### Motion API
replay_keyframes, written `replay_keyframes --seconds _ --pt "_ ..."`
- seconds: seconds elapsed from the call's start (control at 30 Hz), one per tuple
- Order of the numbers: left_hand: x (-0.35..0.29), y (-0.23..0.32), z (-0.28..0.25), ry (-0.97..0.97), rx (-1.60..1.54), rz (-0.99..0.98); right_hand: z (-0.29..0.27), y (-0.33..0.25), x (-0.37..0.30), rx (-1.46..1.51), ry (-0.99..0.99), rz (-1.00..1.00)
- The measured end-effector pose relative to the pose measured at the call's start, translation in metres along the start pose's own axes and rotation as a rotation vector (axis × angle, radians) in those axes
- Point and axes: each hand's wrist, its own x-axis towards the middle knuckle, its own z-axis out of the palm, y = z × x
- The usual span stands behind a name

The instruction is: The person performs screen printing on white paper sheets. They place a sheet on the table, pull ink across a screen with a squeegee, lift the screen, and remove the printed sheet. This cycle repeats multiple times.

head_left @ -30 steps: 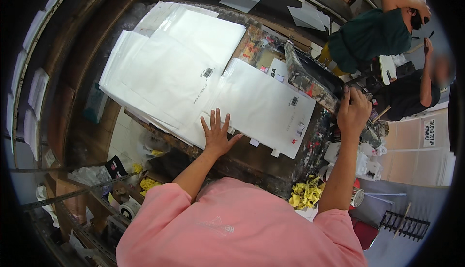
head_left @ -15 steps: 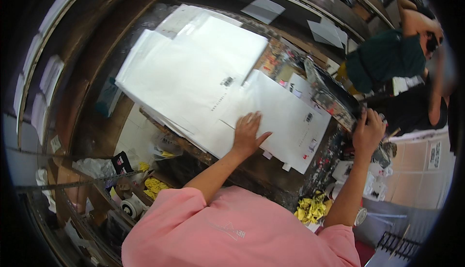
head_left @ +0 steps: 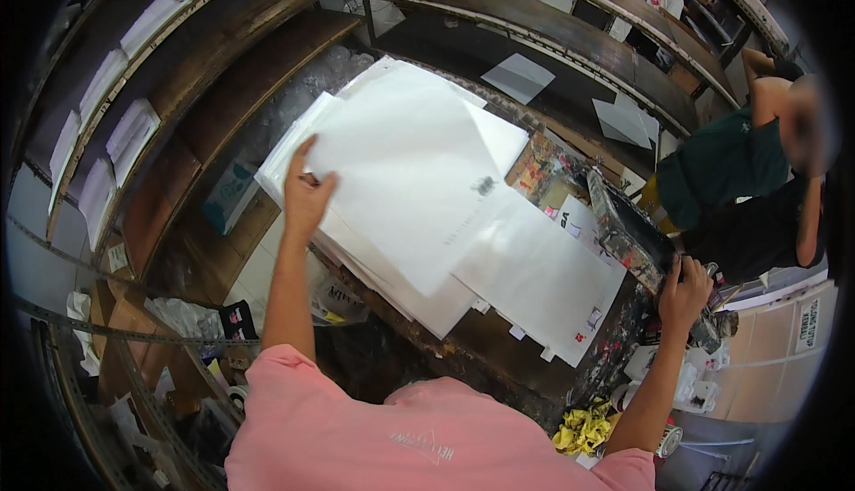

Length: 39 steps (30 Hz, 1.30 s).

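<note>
At the left edge of a large white sheet [head_left: 401,170], my left hand [head_left: 309,195] is closed, thumb and fingers pinching it. The sheet sits askew over a stack of white sheets [head_left: 427,313] and carries small dark printing near its right corner. To its right, another white sheet [head_left: 543,264] lies flat on the stained worktable [head_left: 499,362]. My right hand [head_left: 686,291] grips the near end of a tilted, paint-smeared screen-printing frame [head_left: 623,235]; the fingertips are partly hidden. That frame stands raised beside the flat sheet's right edge.
Shelves [head_left: 223,64] with paper piles run along the left, and more shelves [head_left: 534,10] stand behind. A co-worker in a dark green top [head_left: 721,166] is at the right. Crumpled yellow paper [head_left: 583,429] and a can [head_left: 668,440] lie near my right forearm.
My left hand has moved from the flat sheet to the stack's left side and taken hold of a sheet, which is now turned askew. My right hand stays on the frame. The view has shifted.
</note>
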Motion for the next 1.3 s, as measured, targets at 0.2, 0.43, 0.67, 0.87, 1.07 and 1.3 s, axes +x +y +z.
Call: replay_keyframes --seconds 0.2,0.43,0.67,0.87,1.07,1.3 --pt "0.070 -0.100 -0.047 0.100 0.056 -0.020 0.003 0.004 -0.003 0.018 0.048 -0.035" --pt "0.098 -0.239 -0.034 0.214 0.382 -0.047 0.002 0.000 -0.001 0.019 -0.021 0.000" --pt "0.085 -0.229 -0.005 0.379 0.515 -0.209 0.001 -0.006 -0.006 -0.002 0.036 -0.022" --pt "0.070 -0.174 0.028 0.458 0.992 -0.273 0.000 -0.002 -0.010 0.006 0.010 0.018" --pt "-0.104 -0.141 0.136 0.011 0.627 0.512 0.005 -0.001 0.002 0.006 0.100 -0.033" --pt "-0.288 -0.052 0.292 -0.877 0.304 0.647 0.006 0.012 0.006 0.033 0.142 -0.026"
